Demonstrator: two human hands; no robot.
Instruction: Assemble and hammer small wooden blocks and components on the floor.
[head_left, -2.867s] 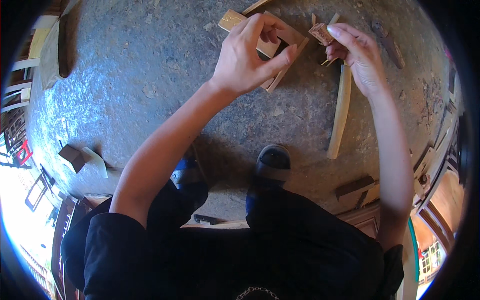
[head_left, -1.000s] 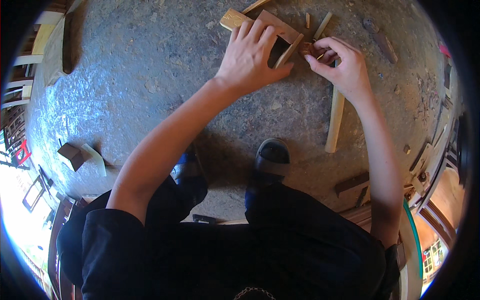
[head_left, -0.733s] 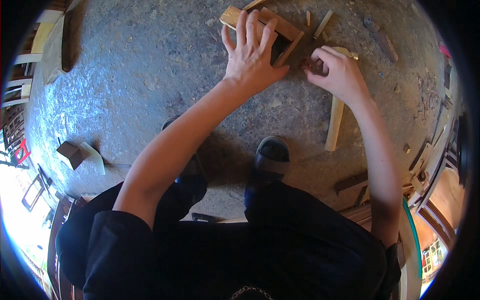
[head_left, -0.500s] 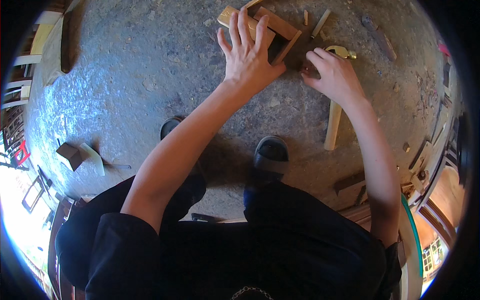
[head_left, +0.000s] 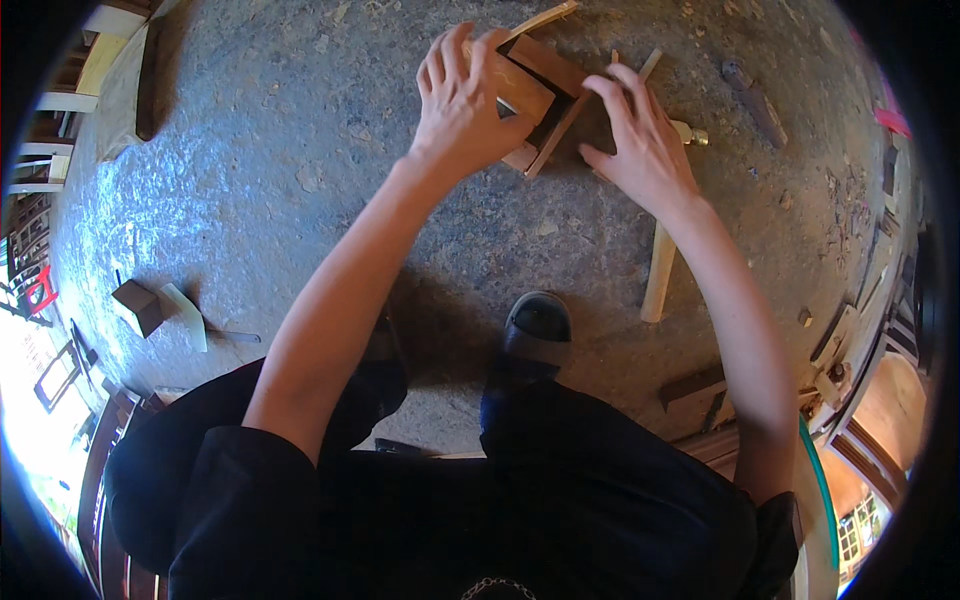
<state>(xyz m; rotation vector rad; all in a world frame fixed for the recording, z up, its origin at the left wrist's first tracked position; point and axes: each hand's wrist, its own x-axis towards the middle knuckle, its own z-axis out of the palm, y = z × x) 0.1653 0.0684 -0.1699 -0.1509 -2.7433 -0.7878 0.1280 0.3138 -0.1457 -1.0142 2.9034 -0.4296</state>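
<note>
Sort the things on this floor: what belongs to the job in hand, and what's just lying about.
Likely part of the job:
- pale wooden board, at the left hand
- reddish-brown, box-like wooden frame, beside the open right hand
- hammer with pale wooden handle, probably

Apparently just lying about:
- long dark-brown piece
- dark-brown boxy block
- pale flat sheet

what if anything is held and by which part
The left hand seems to grip the pale wooden block by its left end; the right hand is open, nothing visibly held.
</note>
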